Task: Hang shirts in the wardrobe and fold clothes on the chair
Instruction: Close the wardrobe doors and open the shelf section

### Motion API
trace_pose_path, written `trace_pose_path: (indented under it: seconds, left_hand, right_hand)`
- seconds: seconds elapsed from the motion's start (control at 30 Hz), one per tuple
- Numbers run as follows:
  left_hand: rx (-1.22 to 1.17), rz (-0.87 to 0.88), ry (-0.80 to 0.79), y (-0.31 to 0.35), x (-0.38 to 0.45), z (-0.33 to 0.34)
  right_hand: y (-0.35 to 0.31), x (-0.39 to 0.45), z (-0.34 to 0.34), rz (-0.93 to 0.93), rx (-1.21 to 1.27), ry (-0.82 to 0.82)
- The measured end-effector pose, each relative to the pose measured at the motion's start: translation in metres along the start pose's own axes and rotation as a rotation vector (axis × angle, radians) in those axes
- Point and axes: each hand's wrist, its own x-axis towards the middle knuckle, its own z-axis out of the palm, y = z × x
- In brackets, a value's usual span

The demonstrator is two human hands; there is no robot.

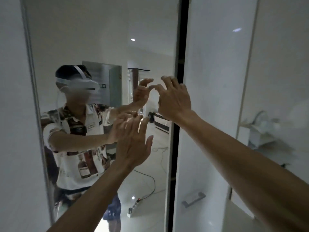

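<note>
I face a wardrobe with a mirrored door [93,39] on the left and a glossy white door [212,81] on the right. A narrow dark gap [181,61] runs between them. My left hand [133,144] is spread flat with its fingers apart, against or just off the mirror. My right hand [173,99] is higher, its fingers curled at the mirrored door's right edge beside the gap. Neither hand holds anything. No shirts or chair are in view. The mirror reflects a person in a patterned shirt and a headset.
A metal handle [194,199] sits low on the white door. Another white panel [280,64] stands further right. Reflected in the mirror are a tiled floor, a power strip [136,205] and trailing cables [150,178].
</note>
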Motion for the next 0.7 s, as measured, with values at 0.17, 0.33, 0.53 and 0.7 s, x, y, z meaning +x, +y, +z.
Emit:
trace_pose_path:
  seconds: [0.17,0.33,0.53,0.7]
  left_hand:
    - [-0.352,-0.131,-0.182,0.061,0.022,0.057]
    - [-0.779,-0.341,-0.369,0.096,0.057,0.098]
    - [-0.792,-0.500,-0.324,0.115,0.072,0.117]
    - [-0.909,-0.453,-0.402,0.119,0.070,0.096]
  right_hand:
    - [0.061,-0.012,0.012,-0.017,-0.105,-0.187]
    - [0.105,-0.014,0.030,-0.066,-0.090,-0.243]
    - [0.125,-0.014,0.036,-0.146,-0.104,-0.171]
    - [0.129,-0.025,0.016,-0.146,-0.126,-0.081]
